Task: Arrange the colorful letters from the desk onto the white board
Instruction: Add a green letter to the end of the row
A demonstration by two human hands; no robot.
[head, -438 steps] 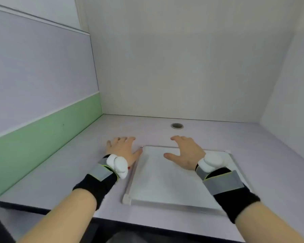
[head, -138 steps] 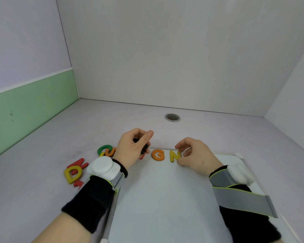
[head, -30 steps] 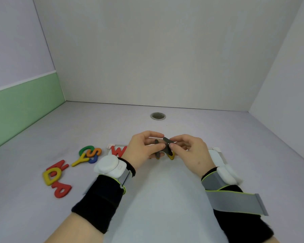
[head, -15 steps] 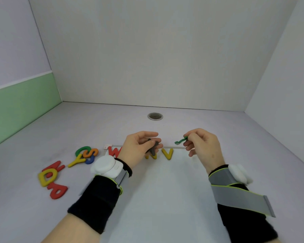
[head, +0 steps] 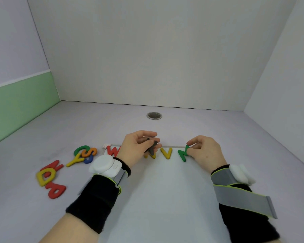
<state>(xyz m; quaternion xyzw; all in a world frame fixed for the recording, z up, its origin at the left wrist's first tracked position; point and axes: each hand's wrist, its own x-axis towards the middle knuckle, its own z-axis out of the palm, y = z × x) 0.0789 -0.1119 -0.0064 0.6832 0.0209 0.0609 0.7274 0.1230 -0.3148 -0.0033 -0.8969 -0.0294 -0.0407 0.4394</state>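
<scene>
Right hand (head: 204, 151) low over the far edge of the white board (head: 165, 190), wrist cocked, thumb and forefinger pinched shut on the green letter (head: 182, 154), pressing it flat to the board just right of the yellow V (head: 166, 153). Other fingers curled loosely above. Forearm angled in from the lower right, black wrist wrap and grey strap showing, white sensor puck on the outer wrist.

Left hand (head: 139, 149) raised slightly above the board's top row, palm turned inward, fingers closed around a dark piece (head: 152, 147), black back side facing up; which letter it is, impossible to tell. Partly hidden beneath that hand, a yellow N (head: 152, 156) on the board. Red W (head: 112, 151) at the board's top left corner, half covered by the wrist.

Out on the desk (head: 42, 134) to the left, well clear of the board: a tangle of green C (head: 81, 149), orange S (head: 89, 152), yellow Y (head: 75, 159) and a blue piece (head: 88, 160) under them. Nearer the desk's left front, red N (head: 54, 167), yellow D (head: 45, 177), red P (head: 56, 190) touching in a cluster.
</scene>
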